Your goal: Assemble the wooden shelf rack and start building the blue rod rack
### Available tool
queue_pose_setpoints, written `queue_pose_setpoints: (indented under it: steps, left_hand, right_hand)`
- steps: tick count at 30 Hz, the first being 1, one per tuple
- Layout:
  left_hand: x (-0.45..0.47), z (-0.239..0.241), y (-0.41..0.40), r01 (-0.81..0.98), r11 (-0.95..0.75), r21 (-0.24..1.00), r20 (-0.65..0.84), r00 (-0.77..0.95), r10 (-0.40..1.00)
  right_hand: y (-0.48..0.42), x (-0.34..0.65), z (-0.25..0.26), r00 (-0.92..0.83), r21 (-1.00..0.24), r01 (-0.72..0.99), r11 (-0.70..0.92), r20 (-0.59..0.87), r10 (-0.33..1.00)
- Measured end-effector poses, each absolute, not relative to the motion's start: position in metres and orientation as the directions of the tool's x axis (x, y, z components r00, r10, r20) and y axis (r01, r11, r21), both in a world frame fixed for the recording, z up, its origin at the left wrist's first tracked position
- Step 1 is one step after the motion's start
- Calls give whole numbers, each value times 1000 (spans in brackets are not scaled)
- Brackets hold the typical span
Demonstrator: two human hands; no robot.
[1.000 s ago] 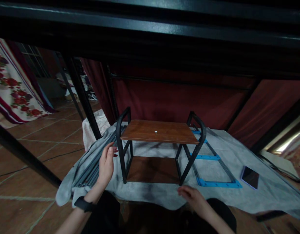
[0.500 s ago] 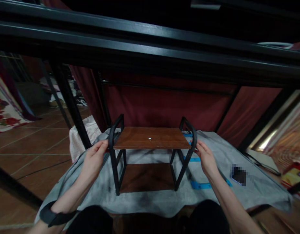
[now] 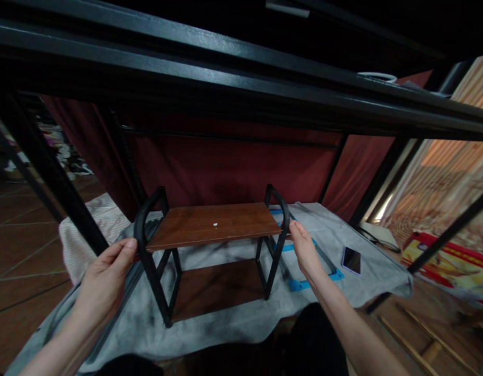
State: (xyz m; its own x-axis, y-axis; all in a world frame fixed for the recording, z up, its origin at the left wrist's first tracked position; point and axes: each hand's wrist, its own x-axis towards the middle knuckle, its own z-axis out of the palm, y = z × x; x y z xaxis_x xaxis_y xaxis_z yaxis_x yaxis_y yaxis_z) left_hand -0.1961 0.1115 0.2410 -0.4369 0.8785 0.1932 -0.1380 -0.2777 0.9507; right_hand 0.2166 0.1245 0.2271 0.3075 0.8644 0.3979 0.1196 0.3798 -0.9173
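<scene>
A small two-tier shelf (image 3: 218, 223) with brown wood-look boards and black tubular metal sides stands upright on a grey cloth (image 3: 210, 339). My left hand (image 3: 104, 282) grips its left side frame at upper-board height, thumb and fingers closed. On the opposite side, my right hand (image 3: 304, 248) has its fingers closed at the right side frame. The fingertips behind both frames are partly hidden. A small white mark shows on the upper board. The lower board (image 3: 221, 290) rests near the cloth between the legs.
Right of the shelf lie a blue-cornered frame (image 3: 300, 284) and a phone (image 3: 352, 260). Dark tubes (image 3: 122, 297) lie to the left. A black metal beam (image 3: 241, 78) crosses overhead. A red-and-yellow box (image 3: 449, 266) sits at the far right, and a dark red curtain (image 3: 233, 167) hangs behind.
My view has turned to the right, so the shelf and both hands appear farther left. The shelf now looks slightly angled. Both hands stay at its side frames.
</scene>
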Motion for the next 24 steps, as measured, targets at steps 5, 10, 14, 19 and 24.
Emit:
queue_pose_setpoints:
  steps: [5, 10, 14, 19, 24]
  left_hand:
    - [-201, 239, 114, -66, -262, 963, 201, -470, 860]
    - [-203, 242, 113, -124, -217, 968, 139, -453, 880]
    - [-205, 244, 112, -261, -132, 956, 27, -368, 929]
    - [-209, 246, 107, -368, -168, 914, 16, -381, 924]
    - [-206, 248, 99, -394, -169, 903, -1, -397, 918]
  right_hand:
    - [126, 209, 221, 293, -909, 43, 414, 407, 865]
    - [124, 206, 219, 310, -909, -29, 416, 387, 868]
    - [120, 202, 222, 294, -915, -121, 385, 337, 894]
    - [114, 199, 216, 375, -898, -205, 390, 296, 878]
    - [113, 205, 209, 389, -911, 17, 413, 387, 836]
